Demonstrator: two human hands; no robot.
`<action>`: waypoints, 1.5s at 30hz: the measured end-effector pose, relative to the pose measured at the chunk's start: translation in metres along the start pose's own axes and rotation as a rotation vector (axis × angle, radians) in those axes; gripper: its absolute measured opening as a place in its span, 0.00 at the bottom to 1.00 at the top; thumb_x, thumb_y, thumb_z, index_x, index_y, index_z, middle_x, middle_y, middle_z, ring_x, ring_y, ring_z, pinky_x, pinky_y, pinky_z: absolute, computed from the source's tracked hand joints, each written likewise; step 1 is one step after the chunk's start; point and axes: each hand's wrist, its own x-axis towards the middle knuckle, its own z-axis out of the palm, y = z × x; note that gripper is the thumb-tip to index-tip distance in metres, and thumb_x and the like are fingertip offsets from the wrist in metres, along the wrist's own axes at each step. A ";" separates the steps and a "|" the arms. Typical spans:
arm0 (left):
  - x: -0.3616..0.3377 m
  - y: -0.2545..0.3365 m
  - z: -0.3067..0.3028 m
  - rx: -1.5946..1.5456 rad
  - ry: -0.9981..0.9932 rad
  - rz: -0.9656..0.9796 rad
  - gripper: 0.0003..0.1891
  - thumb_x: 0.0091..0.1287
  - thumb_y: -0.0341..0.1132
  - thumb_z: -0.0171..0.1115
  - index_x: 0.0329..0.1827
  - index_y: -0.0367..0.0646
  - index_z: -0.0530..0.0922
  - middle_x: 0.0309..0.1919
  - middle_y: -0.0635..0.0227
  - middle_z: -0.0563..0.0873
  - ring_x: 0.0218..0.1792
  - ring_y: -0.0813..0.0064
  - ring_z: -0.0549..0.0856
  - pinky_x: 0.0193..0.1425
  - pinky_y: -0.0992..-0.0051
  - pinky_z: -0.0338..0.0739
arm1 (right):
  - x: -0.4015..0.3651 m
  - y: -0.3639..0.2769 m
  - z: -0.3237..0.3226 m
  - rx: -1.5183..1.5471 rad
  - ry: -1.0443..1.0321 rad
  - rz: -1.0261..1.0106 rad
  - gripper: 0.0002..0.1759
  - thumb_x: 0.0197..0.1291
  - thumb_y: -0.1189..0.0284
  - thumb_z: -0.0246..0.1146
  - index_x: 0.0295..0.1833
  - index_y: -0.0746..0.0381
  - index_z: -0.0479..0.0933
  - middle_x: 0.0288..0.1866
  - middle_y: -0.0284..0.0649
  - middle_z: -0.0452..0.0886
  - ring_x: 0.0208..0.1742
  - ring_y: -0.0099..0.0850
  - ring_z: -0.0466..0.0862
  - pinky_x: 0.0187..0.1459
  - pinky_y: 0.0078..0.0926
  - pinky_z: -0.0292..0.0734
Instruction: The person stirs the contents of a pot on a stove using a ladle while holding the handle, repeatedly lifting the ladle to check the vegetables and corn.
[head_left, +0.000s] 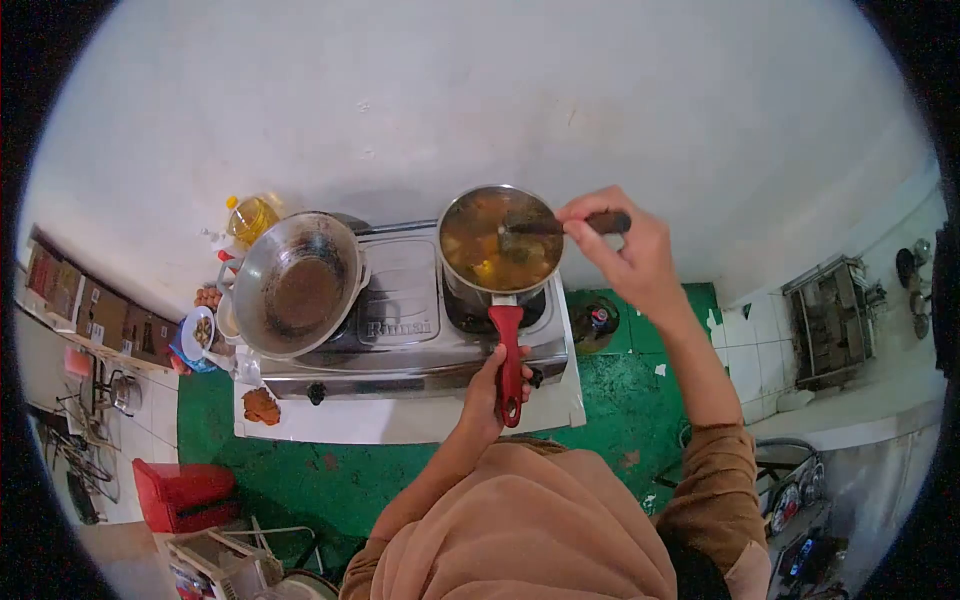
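A saucepan [475, 212] of brownish broth with pieces of food in it stands on the right burner of a two-burner stove [398, 285]. Its red handle [508, 345] points toward me, and my left hand [492, 388] is wrapped round it. Above the pan's right side, my right hand [630, 245] grips a dark-handled utensil [606, 222] whose end reaches into the broth. The part of the utensil under the liquid is hard to make out. On the left burner rests a large metal wok [262, 290] with a browned bottom.
An oil bottle [250, 219], a small white plate [198, 330] and eggs [208, 297] are left of the wok. A brown item [261, 406] lies at the table's front left. On the green floor are a red stool [185, 495] and, right of the stove, a dark round container [597, 318].
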 end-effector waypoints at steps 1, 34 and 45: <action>0.000 0.000 0.000 -0.007 0.002 -0.004 0.25 0.66 0.56 0.53 0.53 0.43 0.74 0.29 0.69 0.79 0.25 0.77 0.78 0.31 0.78 0.73 | -0.007 0.004 0.004 0.003 -0.003 -0.003 0.07 0.58 0.71 0.62 0.38 0.63 0.75 0.31 0.37 0.80 0.28 0.24 0.78 0.32 0.21 0.73; -0.003 0.002 0.007 0.042 0.052 -0.011 0.25 0.68 0.55 0.48 0.53 0.42 0.73 0.29 0.69 0.79 0.24 0.77 0.78 0.30 0.77 0.74 | -0.013 0.017 0.014 0.347 0.389 0.056 0.05 0.57 0.77 0.63 0.38 0.66 0.76 0.34 0.39 0.82 0.32 0.19 0.79 0.34 0.18 0.76; -0.001 -0.003 0.010 0.052 0.117 0.017 0.24 0.70 0.52 0.45 0.52 0.39 0.73 0.26 0.68 0.78 0.21 0.77 0.76 0.25 0.79 0.71 | -0.008 0.066 0.042 0.044 0.143 -0.090 0.11 0.52 0.72 0.68 0.40 0.64 0.76 0.38 0.43 0.83 0.38 0.30 0.84 0.40 0.24 0.78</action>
